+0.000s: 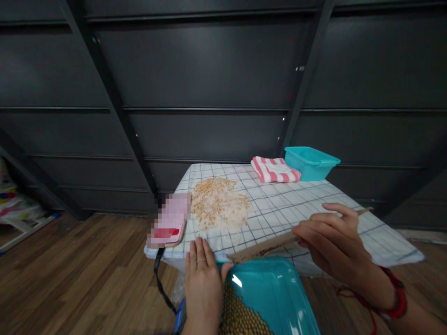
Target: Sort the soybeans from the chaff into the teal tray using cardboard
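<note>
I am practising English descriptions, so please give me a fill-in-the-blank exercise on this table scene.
The right hand holds a strip of ____.
The left hand, at the near teal tub's rim, wears a ____ on one finger.
The folded towel beside the far teal tub has red and white ____.
Missing words: cardboard; ring; stripes.

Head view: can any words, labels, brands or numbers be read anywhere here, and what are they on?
No text is legible anywhere.
The pink phone is pixelated, with a red patch: unreadable.
The cardboard strip in the right hand shows dark smudges, no readable print.
The near teal tub, far teal tub, striped towel and checked cloth show no lettering.
</note>
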The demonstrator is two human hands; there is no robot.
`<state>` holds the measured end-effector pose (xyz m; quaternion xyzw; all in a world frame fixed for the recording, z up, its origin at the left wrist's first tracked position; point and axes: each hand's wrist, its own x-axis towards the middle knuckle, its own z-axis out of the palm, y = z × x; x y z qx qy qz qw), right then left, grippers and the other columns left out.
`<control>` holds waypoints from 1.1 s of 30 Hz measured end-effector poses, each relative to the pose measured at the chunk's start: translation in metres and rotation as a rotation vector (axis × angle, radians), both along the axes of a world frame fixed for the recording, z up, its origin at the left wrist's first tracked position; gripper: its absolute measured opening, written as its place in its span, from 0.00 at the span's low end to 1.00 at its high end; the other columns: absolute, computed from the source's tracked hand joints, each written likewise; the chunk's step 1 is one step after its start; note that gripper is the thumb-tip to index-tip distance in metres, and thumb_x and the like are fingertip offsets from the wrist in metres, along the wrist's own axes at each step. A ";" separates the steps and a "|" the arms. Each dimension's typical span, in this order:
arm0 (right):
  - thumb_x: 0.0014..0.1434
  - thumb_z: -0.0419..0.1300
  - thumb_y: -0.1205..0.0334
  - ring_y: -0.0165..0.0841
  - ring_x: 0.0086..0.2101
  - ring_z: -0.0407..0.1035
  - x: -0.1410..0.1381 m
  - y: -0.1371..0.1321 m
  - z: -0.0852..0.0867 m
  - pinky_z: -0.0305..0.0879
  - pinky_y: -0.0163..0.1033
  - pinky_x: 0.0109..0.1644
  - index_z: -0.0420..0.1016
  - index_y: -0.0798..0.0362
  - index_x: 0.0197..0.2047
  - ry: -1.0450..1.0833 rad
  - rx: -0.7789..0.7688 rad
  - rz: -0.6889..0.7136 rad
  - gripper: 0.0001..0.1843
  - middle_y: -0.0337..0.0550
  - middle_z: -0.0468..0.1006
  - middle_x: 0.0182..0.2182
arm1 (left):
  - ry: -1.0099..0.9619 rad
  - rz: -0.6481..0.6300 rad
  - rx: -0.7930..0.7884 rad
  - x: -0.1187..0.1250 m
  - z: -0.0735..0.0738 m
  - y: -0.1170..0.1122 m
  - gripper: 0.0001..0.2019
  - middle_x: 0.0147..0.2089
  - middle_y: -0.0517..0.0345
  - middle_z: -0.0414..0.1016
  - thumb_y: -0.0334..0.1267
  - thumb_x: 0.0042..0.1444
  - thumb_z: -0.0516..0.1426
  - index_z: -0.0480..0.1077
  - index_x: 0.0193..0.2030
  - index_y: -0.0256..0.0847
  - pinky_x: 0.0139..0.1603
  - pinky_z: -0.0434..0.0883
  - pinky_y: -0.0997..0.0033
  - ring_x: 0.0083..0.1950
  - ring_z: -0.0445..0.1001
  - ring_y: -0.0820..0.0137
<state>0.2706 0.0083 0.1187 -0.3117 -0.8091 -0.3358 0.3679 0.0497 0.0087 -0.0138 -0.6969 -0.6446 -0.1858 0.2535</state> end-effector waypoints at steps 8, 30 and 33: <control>0.60 0.50 0.68 0.28 0.26 0.65 0.008 0.000 0.003 0.55 0.45 0.44 0.65 0.51 0.34 -0.027 0.090 -0.086 0.05 0.34 0.73 0.24 | -0.009 -0.007 -0.015 -0.003 -0.004 0.001 0.32 0.53 0.30 0.68 0.54 0.57 0.45 0.66 0.50 0.21 0.51 0.67 0.52 0.54 0.67 0.50; 0.57 0.52 0.73 0.30 0.29 0.64 0.003 -0.020 -0.006 0.56 0.47 0.46 0.67 0.53 0.37 -0.051 0.018 -0.198 0.07 0.37 0.73 0.25 | 0.040 0.006 -0.015 -0.002 0.001 0.000 0.32 0.52 0.30 0.69 0.53 0.57 0.44 0.66 0.50 0.20 0.49 0.68 0.54 0.53 0.68 0.51; 0.57 0.52 0.73 0.30 0.29 0.64 0.000 -0.021 -0.006 0.56 0.47 0.46 0.67 0.54 0.37 -0.028 0.007 -0.181 0.06 0.38 0.73 0.25 | 0.019 -0.004 -0.022 -0.002 0.003 0.000 0.32 0.52 0.30 0.68 0.54 0.56 0.45 0.66 0.50 0.20 0.49 0.68 0.54 0.53 0.68 0.50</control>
